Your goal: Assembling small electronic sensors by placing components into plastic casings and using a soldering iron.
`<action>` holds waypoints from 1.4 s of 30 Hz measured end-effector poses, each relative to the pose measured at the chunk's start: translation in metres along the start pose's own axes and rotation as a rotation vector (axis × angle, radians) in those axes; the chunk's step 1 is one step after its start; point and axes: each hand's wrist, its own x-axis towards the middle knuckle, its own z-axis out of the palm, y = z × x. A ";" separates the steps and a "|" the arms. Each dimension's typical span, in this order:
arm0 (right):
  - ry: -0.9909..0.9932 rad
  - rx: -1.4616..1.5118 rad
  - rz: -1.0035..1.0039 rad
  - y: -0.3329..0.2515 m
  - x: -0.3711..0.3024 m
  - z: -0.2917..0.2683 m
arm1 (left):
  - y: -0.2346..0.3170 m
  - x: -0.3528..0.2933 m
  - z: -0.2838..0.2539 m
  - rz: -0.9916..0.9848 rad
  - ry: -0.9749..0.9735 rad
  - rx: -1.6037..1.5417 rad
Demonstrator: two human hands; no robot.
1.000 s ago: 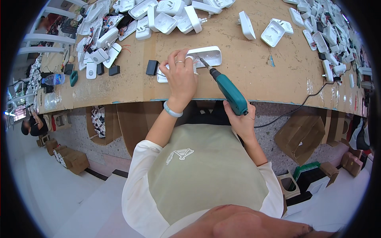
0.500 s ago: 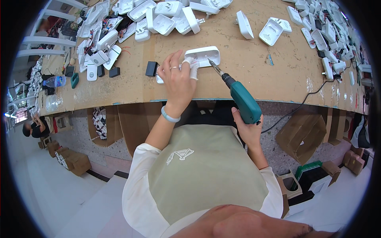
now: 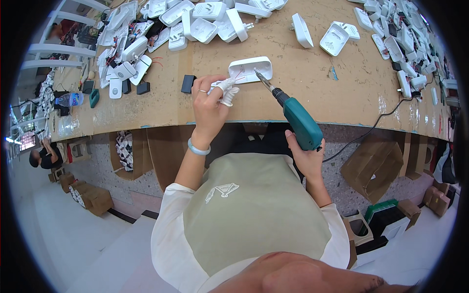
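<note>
Right hand (image 3: pixel 308 160)'s gripping the teal tool (image 3: pixel 302 123), tip pointing into the white shell (image 3: pixel 250 64) at 12 o'clock. Left hand (image 3: pixel 211 108)'s resting bent around 11, can't tell if it's holding that white stuff (image 3: pixel 228 93). Shell's lying uncovered, so probably partway done.

Bright, even light covers the brown cardboard-topped worktop (image 3: pixel 351 97), with only faint, soft shadows. Shiny clear tape (image 3: pixel 382 105) glares toward its front right corner; beyond the left edge a small, pale window (image 3: pixel 27 140) glows. The teal plastic power screwdriver (image 3: pixel 302 122) looks sharp. Fisheye distortion bows the front edge; details soften near the black, purple-fringed rim.
</note>
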 end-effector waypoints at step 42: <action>-0.083 -0.113 -0.228 -0.005 0.032 0.020 | 0.006 0.032 0.027 -0.065 -0.149 0.228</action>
